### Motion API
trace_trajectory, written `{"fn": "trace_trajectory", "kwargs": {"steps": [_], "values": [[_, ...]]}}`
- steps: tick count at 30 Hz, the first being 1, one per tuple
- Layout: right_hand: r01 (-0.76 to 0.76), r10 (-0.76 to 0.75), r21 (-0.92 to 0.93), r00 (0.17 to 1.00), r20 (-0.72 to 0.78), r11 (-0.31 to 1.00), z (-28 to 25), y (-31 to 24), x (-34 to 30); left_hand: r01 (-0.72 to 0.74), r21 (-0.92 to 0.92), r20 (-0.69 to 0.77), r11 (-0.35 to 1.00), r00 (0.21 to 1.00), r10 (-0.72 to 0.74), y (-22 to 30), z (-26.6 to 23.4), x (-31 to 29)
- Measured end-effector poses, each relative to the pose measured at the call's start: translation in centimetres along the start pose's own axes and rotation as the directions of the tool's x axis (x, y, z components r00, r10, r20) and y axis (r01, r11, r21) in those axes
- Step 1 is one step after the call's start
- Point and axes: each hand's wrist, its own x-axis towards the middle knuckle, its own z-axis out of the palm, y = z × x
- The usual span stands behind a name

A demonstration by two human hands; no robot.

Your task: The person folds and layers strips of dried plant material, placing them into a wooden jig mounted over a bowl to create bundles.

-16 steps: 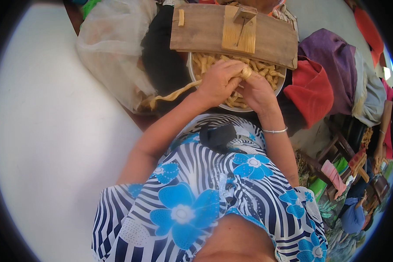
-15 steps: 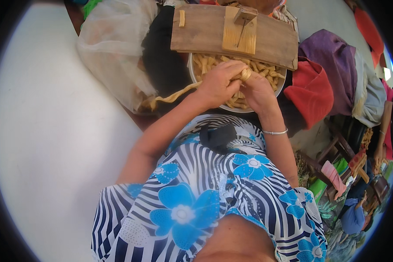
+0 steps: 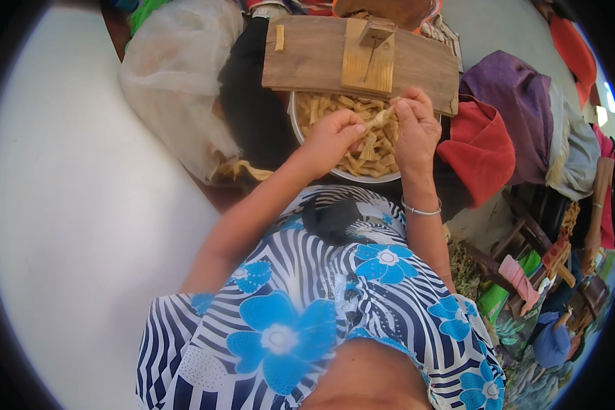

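Note:
Over a pale round basin [image 3: 295,121] I hold a tan, twisted fibrous strip [image 3: 378,120] stretched between my fingers. My left hand [image 3: 331,140] pinches its near left end, thumb laid along the top. At the other end, my right hand [image 3: 418,130] grips it between thumb and fingers, close to the board's lower edge. Short knotted tan pieces [image 3: 369,164] fill the basin below both hands. A wooden board [image 3: 307,61] rests across the basin's far side and hides part of it. On the board is a lighter wooden block [image 3: 367,65] with a thin metal spike.
A translucent plastic bag [image 3: 178,89] stands at the left, with loose tan strips [image 3: 242,169] by its lower end. Red cloth [image 3: 482,157] and purple cloth [image 3: 509,102] lie to the right. A pale surface [image 3: 82,205] spans the left. Other people sit at the far right.
My hands have moved apart from being pressed together around a knot. The long strip that trailed left under my left wrist no longer stretches there; a shorter length now spans between my hands.

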Motion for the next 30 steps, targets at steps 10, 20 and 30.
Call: {"fn": "trace_trajectory", "kwargs": {"steps": [10, 20, 30], "values": [[-0.227, 0.311, -0.225, 0.819, 0.483, 0.947, -1.2, -4.6, 3.3, -0.572, 0.669, 0.182, 0.475, 0.745, 0.642, 2.5, -1.9, 1.7], [-0.255, 0.279, -0.123, 0.925, 0.259, 0.959, -0.2, -2.3, 5.5, -0.198, 0.252, 0.1, 0.947, 0.979, 0.178, 2.8, -5.4, 7.2], [0.413, -0.32, -0.576, 0.911, 0.261, 0.706, 0.9, 1.2, 6.2, -0.286, 0.631, -0.084, 0.722, 0.899, 0.429, 1.0, -4.7, 10.0]]}}
